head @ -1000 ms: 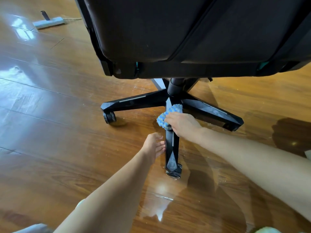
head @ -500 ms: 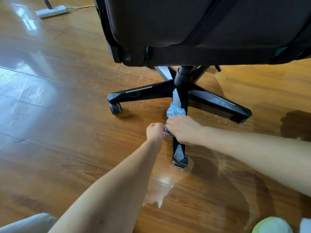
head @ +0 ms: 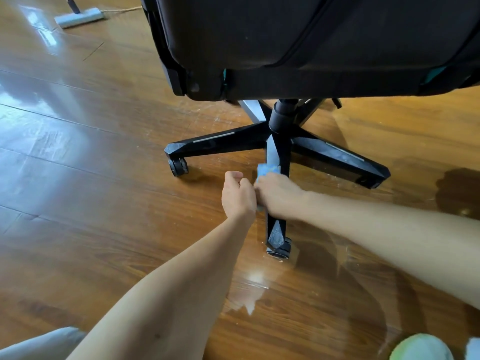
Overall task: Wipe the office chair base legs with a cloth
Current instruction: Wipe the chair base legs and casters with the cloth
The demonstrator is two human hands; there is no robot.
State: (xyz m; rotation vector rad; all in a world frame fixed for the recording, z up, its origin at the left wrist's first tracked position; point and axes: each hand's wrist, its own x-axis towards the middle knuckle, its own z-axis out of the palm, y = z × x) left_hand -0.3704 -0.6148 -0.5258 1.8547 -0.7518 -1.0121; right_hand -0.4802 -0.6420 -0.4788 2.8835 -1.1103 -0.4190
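Glossy wood floor (head: 104, 203): right hand (head: 279, 194) presses cloth (head: 267, 170) onto chair leg (head: 276, 227), left hand (head: 237, 194) fisted alongside.

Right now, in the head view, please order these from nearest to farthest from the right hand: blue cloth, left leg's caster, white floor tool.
1. Blue cloth: under the right hand.
2. Left leg's caster: to the left.
3. White floor tool: far upper left.

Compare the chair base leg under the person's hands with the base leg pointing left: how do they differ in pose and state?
The near leg points toward the camera; the left leg runs sideways across the floor. The near leg has the right hand pressing a blue cloth on it, left hand alongside; the left leg is untouched. The near leg's tip looks dusty grey; the left leg's looks darker. Both are black, angular, and end in a caster.
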